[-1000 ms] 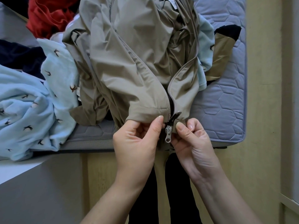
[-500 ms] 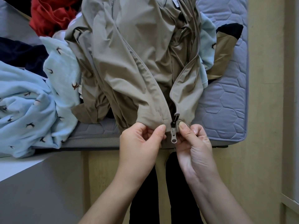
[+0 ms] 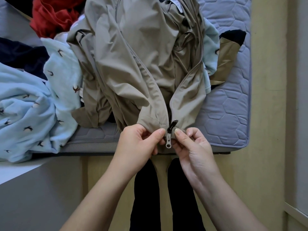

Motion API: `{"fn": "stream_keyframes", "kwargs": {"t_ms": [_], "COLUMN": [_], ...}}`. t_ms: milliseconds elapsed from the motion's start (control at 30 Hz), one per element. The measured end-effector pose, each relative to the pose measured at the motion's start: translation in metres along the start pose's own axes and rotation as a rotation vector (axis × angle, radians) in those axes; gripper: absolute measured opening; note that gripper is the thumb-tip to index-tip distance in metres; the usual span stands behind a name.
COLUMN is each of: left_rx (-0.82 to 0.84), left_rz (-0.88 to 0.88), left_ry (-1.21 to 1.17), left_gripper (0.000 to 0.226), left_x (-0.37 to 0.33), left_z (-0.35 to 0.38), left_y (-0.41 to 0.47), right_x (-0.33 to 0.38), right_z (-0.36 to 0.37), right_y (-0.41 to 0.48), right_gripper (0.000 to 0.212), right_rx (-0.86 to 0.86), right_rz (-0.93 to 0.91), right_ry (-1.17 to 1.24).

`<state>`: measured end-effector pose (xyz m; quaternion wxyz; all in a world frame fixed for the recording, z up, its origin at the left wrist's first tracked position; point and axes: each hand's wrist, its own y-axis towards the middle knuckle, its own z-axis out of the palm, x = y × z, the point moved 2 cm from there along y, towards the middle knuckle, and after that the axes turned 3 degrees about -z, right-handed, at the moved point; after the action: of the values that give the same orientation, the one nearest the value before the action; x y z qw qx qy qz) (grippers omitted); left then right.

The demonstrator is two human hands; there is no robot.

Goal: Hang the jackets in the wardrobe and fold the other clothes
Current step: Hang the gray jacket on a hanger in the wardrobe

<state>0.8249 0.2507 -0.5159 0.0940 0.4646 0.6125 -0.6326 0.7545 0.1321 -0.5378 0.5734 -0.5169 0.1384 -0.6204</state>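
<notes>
Beige jacket point(image 3: 133, 64): lies on bed point(image 3: 233, 114), zip open, slider point(image 3: 168, 140) at hem. Left hand point(image 3: 138, 144), right hand point(image 3: 193, 145): each pinches hem beside slider. Blue fleece point(image 3: 25, 105), red garment point(image 3: 53, 15): heaped, unfolded. Task apparently barely begun.

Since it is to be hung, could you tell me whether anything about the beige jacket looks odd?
The beige jacket lies crumpled, its zip open above the slider at the hem, which the left hand and right hand pinch.
</notes>
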Motion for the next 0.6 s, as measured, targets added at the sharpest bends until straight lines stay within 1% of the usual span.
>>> {"fn": "stream_keyframes", "kwargs": {"t_ms": [67, 133, 167, 200, 267, 333, 400, 500, 600], "left_rx": [0.000, 0.005, 0.006, 0.007, 0.005, 0.003, 0.002, -0.018, -0.075], "left_rz": [0.000, -0.001, -0.002, -0.004, -0.008, -0.017, -0.026, -0.013, 0.023], "left_ry": [0.013, 0.020, 0.028, 0.040, 0.066, 0.077, 0.070, 0.120, 0.289], "left_gripper": [0.025, 0.024, 0.024, 0.024, 0.025, 0.026, 0.026, 0.026, 0.030], "left_x": [0.003, 0.005, 0.005, 0.006, 0.007, 0.008, 0.008, 0.011, 0.011], "left_z": [0.000, -0.001, -0.001, -0.001, -0.002, -0.003, -0.004, -0.007, -0.012], "left_y": [0.003, 0.004, 0.003, 0.002, 0.001, 0.000, -0.001, -0.002, 0.001], "right_x": [0.008, 0.021, 0.029, 0.037, 0.051, 0.058, 0.062, 0.065, 0.053], "right_z": [-0.001, -0.001, -0.001, -0.001, 0.004, 0.014, 0.024, 0.035, 0.039], "right_y": [0.004, 0.008, 0.010, 0.013, 0.015, 0.015, 0.016, 0.022, 0.025], "right_gripper": [0.016, 0.012, 0.013, 0.017, 0.023, 0.018, 0.007, 0.005, 0.010], "right_rx": [0.054, 0.116, 0.154, 0.200, 0.323, 0.471, 0.577, 0.646, 0.666], "right_rz": [0.092, 0.135, 0.116, 0.065, -0.114, -0.277, -0.368, -0.557, -0.714], "right_ry": [-0.227, -0.600, -0.779, -0.921, -1.093, -1.220, -1.320, -1.539, -1.720]}}
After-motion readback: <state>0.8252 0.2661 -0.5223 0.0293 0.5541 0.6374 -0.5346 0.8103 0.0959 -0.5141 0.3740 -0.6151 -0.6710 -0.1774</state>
